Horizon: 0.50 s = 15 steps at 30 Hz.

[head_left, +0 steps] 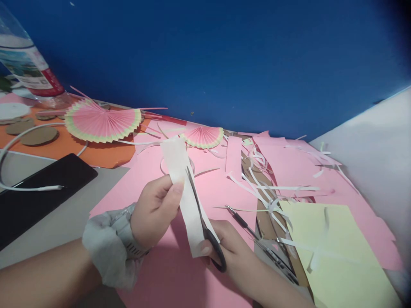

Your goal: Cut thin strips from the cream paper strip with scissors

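Note:
My left hand (157, 209) pinches a long white paper strip (176, 156) between thumb and fingers, holding it slanted above a pink sheet (154, 273). Black-handled scissors (196, 197) are in my right hand (233, 252), whose fingers close around the handles. The blades lie along the right side of the strip and point up and away from me, with a narrow sliver of paper to their right. My right thumb is at the strip's lower end. Part of the handles is hidden by my fingers.
Pink-and-yellow folded paper fans (102, 122) lie behind. At left are a phone (45, 192), white cable (32, 188), cardboard discs (40, 135) and a bottle (28, 64). Right of my hands are a pen (239, 218), paper scraps (272, 201) and a pale yellow sheet (349, 239). A blue partition (205, 55) stands behind.

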Each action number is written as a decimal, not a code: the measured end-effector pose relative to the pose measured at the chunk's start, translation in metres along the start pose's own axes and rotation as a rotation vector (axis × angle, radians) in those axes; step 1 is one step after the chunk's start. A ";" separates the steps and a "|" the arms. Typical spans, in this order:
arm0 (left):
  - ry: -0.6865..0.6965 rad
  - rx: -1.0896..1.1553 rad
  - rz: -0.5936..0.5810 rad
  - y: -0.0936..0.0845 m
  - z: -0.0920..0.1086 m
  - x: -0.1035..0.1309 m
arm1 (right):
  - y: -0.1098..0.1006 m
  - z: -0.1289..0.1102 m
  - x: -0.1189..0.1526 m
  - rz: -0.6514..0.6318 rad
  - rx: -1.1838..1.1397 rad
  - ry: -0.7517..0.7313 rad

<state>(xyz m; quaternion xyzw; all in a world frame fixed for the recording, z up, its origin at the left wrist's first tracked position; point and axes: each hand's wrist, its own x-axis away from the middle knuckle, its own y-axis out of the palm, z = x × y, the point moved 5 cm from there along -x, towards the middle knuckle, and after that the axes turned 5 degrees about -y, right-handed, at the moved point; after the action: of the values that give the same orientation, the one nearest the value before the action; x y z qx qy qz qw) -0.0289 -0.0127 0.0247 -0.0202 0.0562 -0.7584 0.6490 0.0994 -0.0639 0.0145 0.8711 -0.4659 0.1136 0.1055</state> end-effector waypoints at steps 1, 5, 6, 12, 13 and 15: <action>-0.005 0.001 0.000 0.000 0.000 0.000 | 0.000 0.000 0.000 -0.001 0.005 -0.006; -0.004 -0.010 0.022 -0.001 0.000 0.000 | 0.001 0.001 0.000 0.004 0.018 -0.011; 0.007 -0.019 0.025 -0.001 0.000 -0.001 | 0.001 0.002 0.000 0.006 0.016 -0.009; 0.067 -0.030 0.018 -0.001 0.004 -0.002 | 0.002 0.001 0.000 0.003 -0.017 -0.014; 0.064 -0.026 0.015 -0.001 0.004 -0.002 | 0.002 0.000 0.000 0.004 -0.019 -0.013; 0.057 -0.026 0.012 -0.001 0.004 -0.002 | 0.001 -0.001 0.000 0.005 -0.018 -0.008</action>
<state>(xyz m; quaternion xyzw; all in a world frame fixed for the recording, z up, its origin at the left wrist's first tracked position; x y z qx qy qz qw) -0.0290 -0.0112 0.0289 -0.0064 0.0847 -0.7539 0.6514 0.0985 -0.0645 0.0156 0.8693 -0.4697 0.1061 0.1113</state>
